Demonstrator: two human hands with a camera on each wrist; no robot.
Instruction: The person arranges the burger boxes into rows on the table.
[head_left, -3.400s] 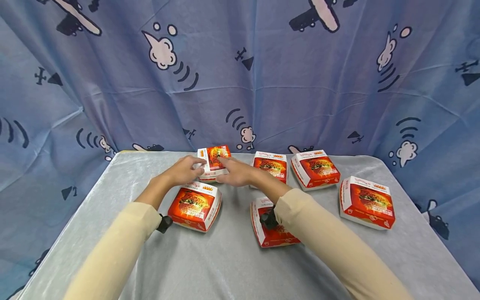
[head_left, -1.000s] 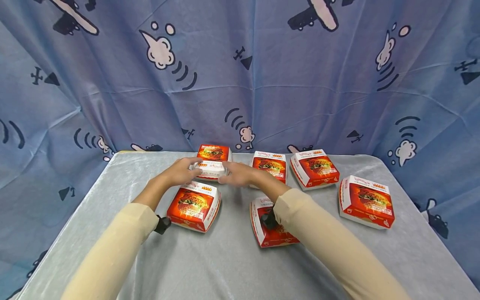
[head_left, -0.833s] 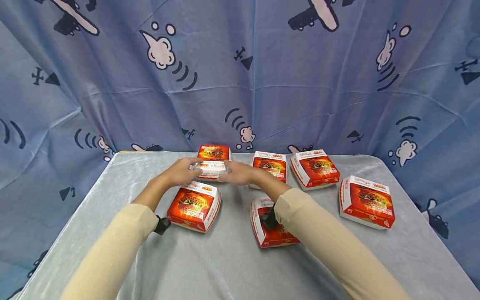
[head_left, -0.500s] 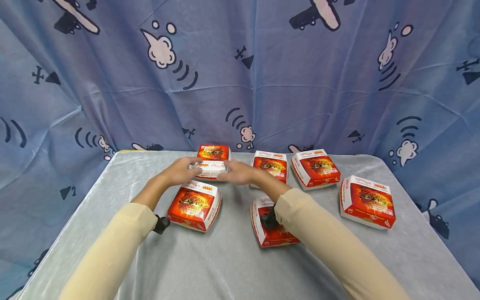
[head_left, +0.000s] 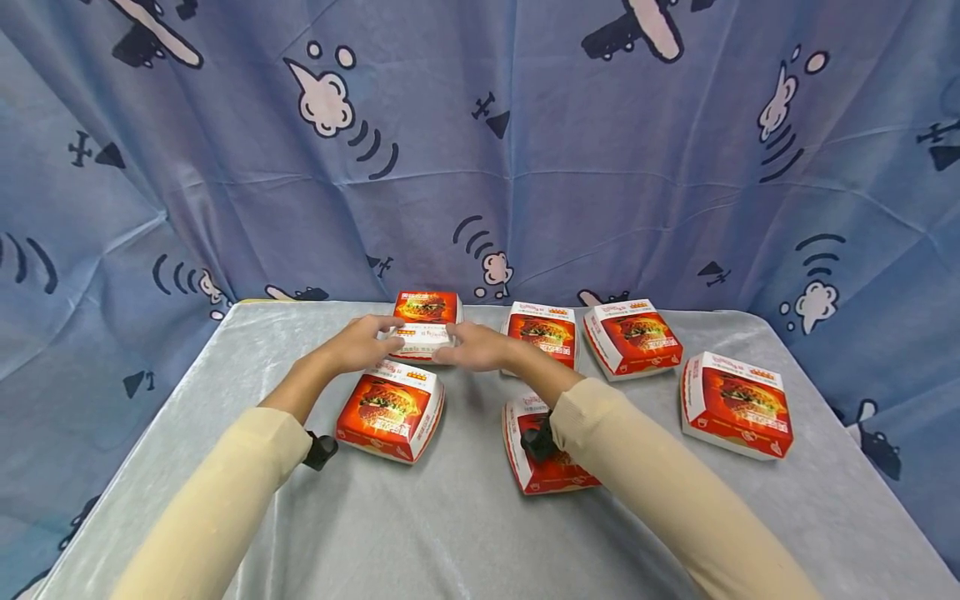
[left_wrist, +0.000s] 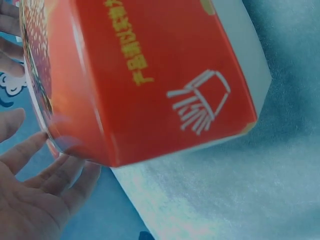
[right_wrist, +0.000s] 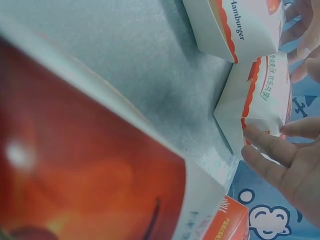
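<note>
A red and white hamburger box (head_left: pixel 426 310) sits at the back of the table, its printed burger toward the curtain and its white band toward me. My left hand (head_left: pixel 366 343) is at its left side, fingers stretched out. On the opposite side, my right hand (head_left: pixel 476 347) has its fingertips at the box; the right wrist view shows these straight fingers against the white wall (right_wrist: pixel 270 90). A second hamburger box (head_left: pixel 390 410) lies just in front of the left hand and fills much of the left wrist view, with the left hand (left_wrist: pixel 35 200) beyond it.
A box (head_left: pixel 551 467) lies partly hidden under my right forearm. Another box (head_left: pixel 543 332) stands behind that arm, with two more boxes (head_left: pixel 633 337) (head_left: pixel 737 404) to the right. Grey cloth covers the table (head_left: pixel 420 533); a blue patterned curtain (head_left: pixel 480 125) hangs behind.
Between 3.4 and 1.0 seconds ago, the back box turned about a quarter turn, its white band swinging from left to near side. My right fingers drew back from its top. Since then, little differs.
</note>
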